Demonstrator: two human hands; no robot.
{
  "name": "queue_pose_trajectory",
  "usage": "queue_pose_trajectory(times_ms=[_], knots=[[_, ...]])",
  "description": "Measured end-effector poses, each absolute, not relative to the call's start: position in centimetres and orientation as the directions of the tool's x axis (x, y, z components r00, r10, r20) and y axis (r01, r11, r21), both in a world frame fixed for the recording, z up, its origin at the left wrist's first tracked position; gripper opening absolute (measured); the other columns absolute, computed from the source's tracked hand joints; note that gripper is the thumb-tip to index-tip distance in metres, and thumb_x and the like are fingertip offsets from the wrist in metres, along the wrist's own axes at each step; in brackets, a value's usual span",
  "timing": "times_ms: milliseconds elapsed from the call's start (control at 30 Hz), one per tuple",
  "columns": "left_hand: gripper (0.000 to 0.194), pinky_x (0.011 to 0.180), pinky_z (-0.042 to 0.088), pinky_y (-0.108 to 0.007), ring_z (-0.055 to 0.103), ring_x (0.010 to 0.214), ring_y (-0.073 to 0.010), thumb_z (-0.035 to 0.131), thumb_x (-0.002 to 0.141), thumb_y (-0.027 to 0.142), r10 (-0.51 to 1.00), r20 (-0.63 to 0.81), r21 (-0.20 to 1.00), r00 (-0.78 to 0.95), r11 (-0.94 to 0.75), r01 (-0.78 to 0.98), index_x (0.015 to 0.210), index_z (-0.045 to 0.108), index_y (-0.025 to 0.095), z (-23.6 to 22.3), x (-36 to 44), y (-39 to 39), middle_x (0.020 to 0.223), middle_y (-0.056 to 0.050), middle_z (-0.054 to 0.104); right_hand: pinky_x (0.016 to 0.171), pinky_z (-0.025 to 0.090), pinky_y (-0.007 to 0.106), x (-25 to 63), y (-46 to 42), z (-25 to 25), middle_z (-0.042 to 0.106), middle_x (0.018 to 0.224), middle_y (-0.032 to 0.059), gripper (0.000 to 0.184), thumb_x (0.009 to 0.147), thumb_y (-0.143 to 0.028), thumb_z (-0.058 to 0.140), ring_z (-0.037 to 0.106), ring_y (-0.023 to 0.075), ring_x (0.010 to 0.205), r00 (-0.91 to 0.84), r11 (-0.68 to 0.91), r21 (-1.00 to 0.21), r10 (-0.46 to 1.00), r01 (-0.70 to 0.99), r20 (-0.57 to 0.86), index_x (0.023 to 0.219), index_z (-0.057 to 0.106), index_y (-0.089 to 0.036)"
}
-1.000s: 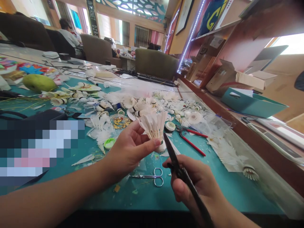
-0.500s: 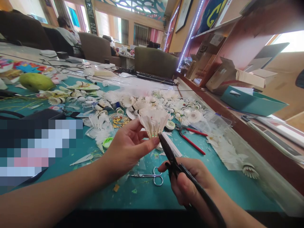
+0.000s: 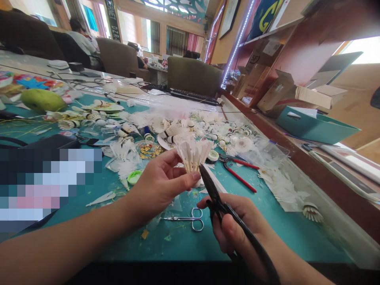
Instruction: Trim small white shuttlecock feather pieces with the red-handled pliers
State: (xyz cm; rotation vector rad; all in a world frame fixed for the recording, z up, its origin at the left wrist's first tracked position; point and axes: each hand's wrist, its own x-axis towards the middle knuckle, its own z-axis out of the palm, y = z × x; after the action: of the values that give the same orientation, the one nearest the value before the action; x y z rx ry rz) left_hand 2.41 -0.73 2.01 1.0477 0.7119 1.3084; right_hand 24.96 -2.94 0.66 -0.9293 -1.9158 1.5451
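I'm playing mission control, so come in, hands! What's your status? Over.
Left hand pinching shuttlecock. Right hand gripping black cutters, tip beside it. Silver scissors close by, apparently not blocking.

From the wearer's head, the one camera looks forward and down from behind and above the left hand (image 3: 166, 174) and right hand (image 3: 240, 225), close to both, reaching past them to a distant chair (image 3: 194, 77).

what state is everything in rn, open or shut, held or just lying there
white feather shuttlecock: held in left hand
black metal cutting tool: gripped in right hand, tip close to the shuttlecock; blade gap unclear
small silver scissors: lying unheld, blades closed
red-handled pliers: lying unheld, handles spread
lime-green round tub: open
brown cardboard box with raised flaps: open
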Motion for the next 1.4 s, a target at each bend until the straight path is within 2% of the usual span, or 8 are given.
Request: queue_pose_trajectory(times_ms=[133, 333, 467, 600, 933, 1100, 1233, 1400], knots=[[0.023, 0.067, 0.057, -0.01, 0.073, 0.073, -0.0069, 0.09, 0.081, 0.019, 0.978, 0.134, 0.926, 0.158, -0.068, -0.371, 0.1, 0.077, 0.022, 2.2, 2.3, -0.8, 0.087, 0.003, 0.081, 0.052, 0.036, 0.025, 24.8, -2.9, 1.2, 0.049, 0.067, -0.0042, 0.06, 0.101, -0.071, 0.048, 0.043, 0.0104, 0.057, -0.622, 0.159, -0.963, 0.783, 0.218, -0.012, 0.124, 0.061, -0.016], [0.037, 0.075, 0.063, -0.017, 0.08, 0.089, -0.0156, 0.093, 0.073, 0.013, 0.986, 0.142, 0.969, 0.092, -0.119, -0.218, 0.104, 0.076, 0.023, 2.1, 1.9, -0.8, 0.097, 0.001, 0.084, 0.046, 0.027, 0.024, 24.1, -2.4, 2.6, 0.047, 0.059, -0.0052, 0.06, 0.097, -0.074, 0.052, 0.039, 0.0082, 0.051, -0.644, 0.148, -0.96, 0.764, 0.237, -0.041, 0.097, 0.064, -0.015], [0.039, 0.075, 0.063, -0.016, 0.079, 0.091, -0.0152, 0.094, 0.069, 0.007, 0.975, 0.218, 0.967, 0.04, -0.21, -0.145, 0.1, 0.078, 0.024, 2.1, 1.8, -0.6, 0.098, 0.003, 0.084, 0.044, 0.022, 0.024, 24.0, -2.1, 2.5, 0.043, 0.053, -0.0075, 0.057, 0.094, -0.073, 0.06, 0.035, 0.0072, 0.047, -0.589, 0.025, -0.957, 0.793, 0.289, -0.157, 0.092, 0.063, -0.016], [0.043, 0.072, 0.061, -0.016, 0.078, 0.09, -0.0155, 0.094, 0.067, 0.006, 0.962, 0.272, 0.956, 0.014, -0.268, -0.114, 0.102, 0.08, 0.027, 2.2, 1.7, -0.5, 0.096, 0.005, 0.083, 0.046, 0.022, 0.025, 24.1, -1.9, 2.2, 0.045, 0.052, -0.0073, 0.052, 0.091, -0.068, 0.069, 0.037, 0.0074, 0.048, -0.579, 0.04, -0.945, 0.799, 0.325, -0.165, 0.083, 0.063, -0.017], [0.03, 0.077, 0.063, -0.028, 0.077, 0.092, -0.0232, 0.095, 0.071, 0.019, 0.97, 0.245, 0.969, 0.009, -0.244, -0.045, 0.096, 0.08, 0.025, 2.1, 1.6, -0.6, 0.098, -0.001, 0.083, 0.044, 0.022, 0.025, 24.0, -1.7, 1.7, 0.043, 0.05, -0.0074, 0.051, 0.092, -0.067, 0.068, 0.036, 0.0072, 0.046, -0.572, 0.085, -0.938, 0.809, 0.336, -0.132, 0.075, 0.058, -0.019], [0.03, 0.08, 0.063, -0.029, 0.076, 0.09, -0.0228, 0.095, 0.07, 0.021, 0.986, 0.163, 0.98, 0.041, -0.157, -0.124, 0.095, 0.079, 0.023, 2.2, 1.6, -0.5, 0.091, -0.002, 0.081, 0.044, 0.023, 0.024, 24.2, -2.0, 2.0, 0.043, 0.053, -0.0073, 0.049, 0.095, -0.065, 0.065, 0.036, 0.007, 0.048, -0.598, 0.062, -0.948, 0.788, 0.313, -0.145, 0.082, 0.062, -0.018], [0.027, 0.076, 0.059, -0.022, 0.071, 0.086, -0.016, 0.089, 0.08, 0.031, 0.99, 0.131, 0.97, -0.056, -0.139, -0.199, 0.104, 0.08, 0.021, 2.2, 1.5, 0.1, 0.096, -0.003, 0.079, 0.049, 0.032, 0.022, 24.9, -1.8, 2.4, 0.053, 0.058, -0.0045, 0.05, 0.101, -0.065, 0.055, 0.044, 0.0082, 0.051, -0.658, 0.108, -0.955, 0.745, 0.276, -0.106, 0.098, 0.065, -0.016], [0.012, 0.07, 0.056, -0.019, 0.069, 0.084, -0.014, 0.078, 0.09, 0.028, 0.995, 0.097, 0.958, -0.03, -0.102, -0.268, 0.098, 0.082, 0.021, 2.2, 1.5, 0.2, 0.091, -0.002, 0.076, 0.069, 0.053, 0.031, 25.4, -1.9, 2.5, 0.075, 0.078, 0.0086, 0.065, 0.103, -0.074, 0.038, 0.067, 0.017, 0.068, -0.686, 0.057, -0.987, 0.725, 0.147, -0.061, 0.109, 0.065, -0.015]])
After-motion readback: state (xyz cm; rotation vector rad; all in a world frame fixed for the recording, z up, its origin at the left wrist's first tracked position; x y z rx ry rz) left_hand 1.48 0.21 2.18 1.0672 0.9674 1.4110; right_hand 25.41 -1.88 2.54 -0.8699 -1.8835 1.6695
